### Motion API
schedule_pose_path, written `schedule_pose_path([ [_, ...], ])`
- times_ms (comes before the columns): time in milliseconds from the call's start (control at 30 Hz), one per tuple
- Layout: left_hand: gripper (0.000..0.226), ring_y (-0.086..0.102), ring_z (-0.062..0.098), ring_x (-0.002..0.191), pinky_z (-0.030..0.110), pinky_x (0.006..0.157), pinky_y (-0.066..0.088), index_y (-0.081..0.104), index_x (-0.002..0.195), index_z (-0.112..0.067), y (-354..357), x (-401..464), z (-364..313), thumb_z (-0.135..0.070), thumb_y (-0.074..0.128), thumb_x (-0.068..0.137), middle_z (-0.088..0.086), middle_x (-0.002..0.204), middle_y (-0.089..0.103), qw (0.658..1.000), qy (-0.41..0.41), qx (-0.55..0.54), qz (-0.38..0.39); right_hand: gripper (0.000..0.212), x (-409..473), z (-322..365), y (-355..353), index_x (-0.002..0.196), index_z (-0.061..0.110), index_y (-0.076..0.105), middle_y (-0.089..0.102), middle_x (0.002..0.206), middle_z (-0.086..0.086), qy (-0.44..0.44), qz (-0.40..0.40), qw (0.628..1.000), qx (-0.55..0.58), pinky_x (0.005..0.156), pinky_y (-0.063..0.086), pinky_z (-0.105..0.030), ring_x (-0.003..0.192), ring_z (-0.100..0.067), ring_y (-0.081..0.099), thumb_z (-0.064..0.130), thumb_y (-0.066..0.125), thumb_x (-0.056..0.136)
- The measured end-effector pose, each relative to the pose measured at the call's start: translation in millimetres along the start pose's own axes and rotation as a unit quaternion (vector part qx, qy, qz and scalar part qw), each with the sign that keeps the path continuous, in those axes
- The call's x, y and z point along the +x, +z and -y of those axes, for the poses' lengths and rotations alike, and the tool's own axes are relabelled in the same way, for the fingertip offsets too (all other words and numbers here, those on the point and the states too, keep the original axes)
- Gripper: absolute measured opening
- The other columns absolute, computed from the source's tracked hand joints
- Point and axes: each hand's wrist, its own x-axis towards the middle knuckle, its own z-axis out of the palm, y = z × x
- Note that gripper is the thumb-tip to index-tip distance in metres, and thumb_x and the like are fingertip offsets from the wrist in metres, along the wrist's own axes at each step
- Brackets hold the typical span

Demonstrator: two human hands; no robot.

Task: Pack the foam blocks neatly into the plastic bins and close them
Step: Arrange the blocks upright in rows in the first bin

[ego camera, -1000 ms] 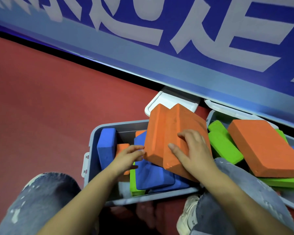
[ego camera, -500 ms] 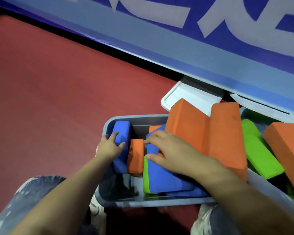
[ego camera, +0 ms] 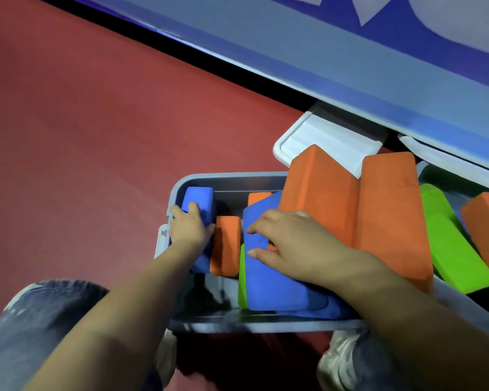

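Left hand (ego camera: 191,230) is down at the bin's (ego camera: 226,176) nine o'clock end, fingers (ego camera: 194,208) curled over the top of the upright blue block (ego camera: 199,197) that stands against that end wall, thumb hooked round its inner edge. Just beside it at three o'clock stands a small orange block (ego camera: 226,245), on edge too.

Right hand (ego camera: 291,244) sits over the middle of the bin, fingers spread and laid flat on the big blue slab (ego camera: 266,283), thumb pointing toward nine o'clock. That slab lies tilted, with a green block (ego camera: 242,280) showing on edge along its nine o'clock side and another blue piece under it toward five o'clock.

At the hand's two o'clock, two tall orange blocks (ego camera: 319,193) (ego camera: 390,210) lean side by side, poking well above the rim. A white lid (ego camera: 302,136) lies on the red floor (ego camera: 96,122) at the bin's twelve o'clock, partly behind them.

Off at three o'clock, a second bin holds a green block (ego camera: 452,249) and an orange one (ego camera: 486,221), heaped loosely. Denim knees (ego camera: 34,323) frame the near edge.
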Motion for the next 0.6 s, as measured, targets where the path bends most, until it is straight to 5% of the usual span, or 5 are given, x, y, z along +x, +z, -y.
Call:
schedule_pose_path([
  [100, 0.068, 0.05, 0.045, 0.102, 0.041, 0.078, 0.039, 0.034, 0.128, -0.013, -1, -9, 7, -0.041, 0.07, 0.077, 0.02, 0.131, 0.028, 1.0, -0.009, -0.008, 0.011, 0.042, 2, -1, 4, 0.129, 0.026, 0.05, 0.051, 0.124, 0.003, 0.008, 0.009, 1.0, -0.016, 0.103, 0.03, -0.037, 0.118, -0.018, 0.049, 0.049, 0.045, 0.093],
  [200, 0.094, 0.041, 0.043, 0.118, 0.043, 0.094, 0.042, 0.01, 0.149, -0.04, 0, -21, 21, -0.044, 0.068, 0.075, 0.017, 0.148, 0.007, 0.998, 0.011, 0.011, 0.067, 0.042, 3, -3, 8, 0.126, 0.026, 0.052, 0.052, 0.122, 0.004, 0.005, 0.017, 0.999, -0.036, 0.103, 0.029, -0.037, 0.116, -0.018, 0.05, 0.05, 0.045, 0.093],
  [300, 0.102, 0.038, 0.042, 0.122, 0.042, 0.102, 0.04, -0.004, 0.145, -0.054, -9, -26, 32, -0.048, 0.067, 0.073, 0.016, 0.143, 0.015, 0.992, 0.025, 0.037, 0.12, 0.042, 5, -5, 10, 0.125, 0.026, 0.052, 0.053, 0.121, 0.004, 0.007, 0.025, 0.998, -0.051, 0.104, 0.028, -0.037, 0.118, -0.019, 0.048, 0.051, 0.044, 0.092],
  [600, 0.107, 0.046, 0.042, 0.114, 0.038, 0.099, 0.042, -0.011, 0.144, -0.054, -22, -42, 41, -0.048, 0.069, 0.073, 0.019, 0.138, 0.015, 0.986, 0.047, 0.049, 0.154, 0.045, 9, -5, 12, 0.131, 0.029, 0.048, 0.05, 0.126, 0.005, 0.023, 0.044, 0.995, -0.082, 0.107, 0.024, -0.036, 0.122, -0.019, 0.044, 0.051, 0.044, 0.092],
])
